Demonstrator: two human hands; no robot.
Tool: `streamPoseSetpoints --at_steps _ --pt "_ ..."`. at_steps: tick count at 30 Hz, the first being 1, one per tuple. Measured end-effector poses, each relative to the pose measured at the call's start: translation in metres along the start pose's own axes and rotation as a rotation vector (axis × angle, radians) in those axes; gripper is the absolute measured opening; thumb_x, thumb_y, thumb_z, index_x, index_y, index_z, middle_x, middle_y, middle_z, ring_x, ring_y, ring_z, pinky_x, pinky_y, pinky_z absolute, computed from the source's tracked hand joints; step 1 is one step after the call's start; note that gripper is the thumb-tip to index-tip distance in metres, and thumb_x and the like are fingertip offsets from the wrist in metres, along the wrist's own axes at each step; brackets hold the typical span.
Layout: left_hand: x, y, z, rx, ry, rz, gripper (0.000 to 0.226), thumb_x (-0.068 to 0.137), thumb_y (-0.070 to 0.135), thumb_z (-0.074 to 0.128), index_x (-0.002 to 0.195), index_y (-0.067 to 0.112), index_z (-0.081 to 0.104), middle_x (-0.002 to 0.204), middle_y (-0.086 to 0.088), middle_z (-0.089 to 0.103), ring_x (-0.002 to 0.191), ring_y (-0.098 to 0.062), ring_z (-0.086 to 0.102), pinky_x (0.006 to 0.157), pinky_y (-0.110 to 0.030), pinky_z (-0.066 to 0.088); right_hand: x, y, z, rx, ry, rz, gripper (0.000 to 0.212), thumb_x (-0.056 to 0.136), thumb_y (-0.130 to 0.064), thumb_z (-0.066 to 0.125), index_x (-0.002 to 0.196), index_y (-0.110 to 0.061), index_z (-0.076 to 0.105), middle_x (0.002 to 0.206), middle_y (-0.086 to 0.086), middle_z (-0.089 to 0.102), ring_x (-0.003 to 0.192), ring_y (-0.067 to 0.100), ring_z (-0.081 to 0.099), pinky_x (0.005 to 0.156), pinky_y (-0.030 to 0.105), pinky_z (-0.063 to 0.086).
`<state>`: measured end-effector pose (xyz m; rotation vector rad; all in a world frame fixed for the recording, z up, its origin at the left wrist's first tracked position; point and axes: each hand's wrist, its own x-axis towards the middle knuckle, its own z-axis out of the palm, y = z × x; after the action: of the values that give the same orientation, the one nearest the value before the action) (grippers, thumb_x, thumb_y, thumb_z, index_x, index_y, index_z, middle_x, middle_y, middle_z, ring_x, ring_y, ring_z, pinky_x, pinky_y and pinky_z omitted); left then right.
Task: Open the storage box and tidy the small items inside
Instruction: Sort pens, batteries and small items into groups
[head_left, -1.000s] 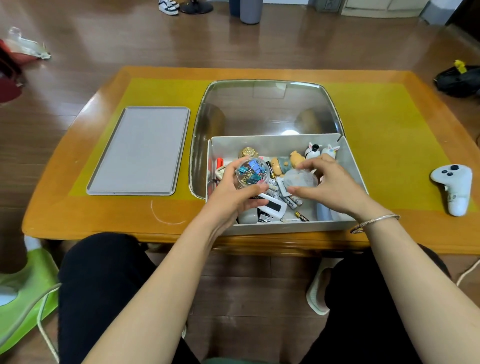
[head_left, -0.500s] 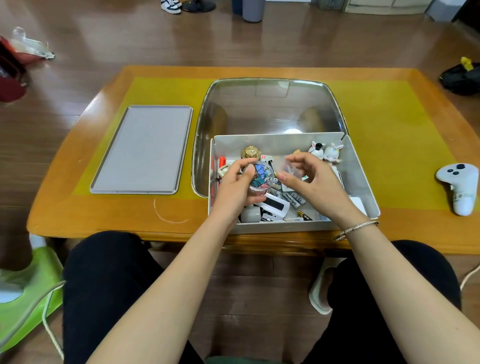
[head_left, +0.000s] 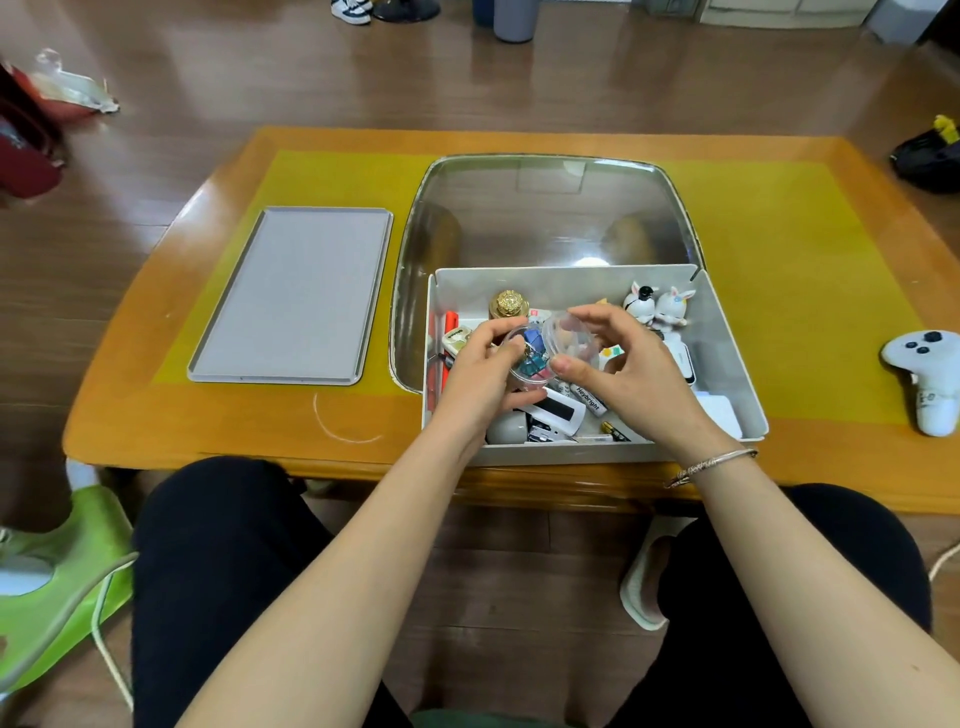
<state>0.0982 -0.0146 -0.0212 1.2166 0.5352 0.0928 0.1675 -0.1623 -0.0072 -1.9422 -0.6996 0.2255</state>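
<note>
At the near edge of the bench (head_left: 156, 415), the open storage box (head_left: 727, 358) sits just in front of the person's knees. Both hands hover over its middle. The left hand (head_left: 483, 374) has its grip closed around a small clear round container (head_left: 530, 358) packed with coloured binder clips. The right hand (head_left: 628, 369) pinches the container's clear lid (head_left: 571, 338), tilted on edge just beside the container, thumb below and fingers above. A silver bracelet (head_left: 711, 465) circles the right wrist.

Under the hands lie mixed small items; a white tube (head_left: 589, 400) reads "Heybright". Other labels are too small to read. Further back in the box stand a gold knobbed ornament (head_left: 509, 304) and 2 white rabbit figurines (head_left: 657, 306) at the far right corner.

Behind the box lies its clear lid (head_left: 545, 218), touching the box's far wall. To the left, well apart, rests a flat grey tray (head_left: 296, 296). A white controller (head_left: 927, 379) lies at the right. A yellow mat (head_left: 789, 260) covers the orange bench; beyond is brown wooden floor (head_left: 260, 67).
</note>
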Motion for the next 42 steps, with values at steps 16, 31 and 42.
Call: streamPoseSetpoints --at_steps 16,31,42 --pt "-0.005 0.004 0.006 -0.102 -0.089 -0.041 0.037 0.099 0.041 0.045 0.124 0.016 0.055 0.120 -0.012 0.060 0.099 -0.024 0.068 0.071 -0.033 0.057 0.001 -0.006 0.002 -0.238 -0.049 -0.164 0.064 0.067 -0.025 0.084 0.124 -0.016 0.058 0.108 -0.012 0.052 0.097 0.001 0.048 0.084 0.008 0.035" --pt "-0.008 0.004 0.005 -0.032 -0.146 0.062 0.032 0.098 0.019 0.052 0.129 0.014 0.050 0.113 -0.003 0.064 0.100 -0.016 0.068 0.073 -0.030 0.057 0.002 0.001 0.000 0.303 -0.107 0.260 0.020 0.096 -0.023 0.051 0.103 -0.011 0.065 0.097 0.010 0.067 0.082 0.016 0.065 0.068 0.030 0.058" --pt "-0.007 0.000 -0.003 0.028 -0.240 -0.001 0.041 0.087 0.029 0.062 0.122 0.010 0.054 0.109 -0.006 0.069 0.106 -0.018 0.065 0.087 -0.035 0.056 0.005 0.011 -0.003 0.586 -0.089 0.274 0.022 0.091 -0.019 0.054 0.096 -0.002 0.066 0.080 0.005 0.070 0.069 0.011 0.064 0.058 0.020 0.054"
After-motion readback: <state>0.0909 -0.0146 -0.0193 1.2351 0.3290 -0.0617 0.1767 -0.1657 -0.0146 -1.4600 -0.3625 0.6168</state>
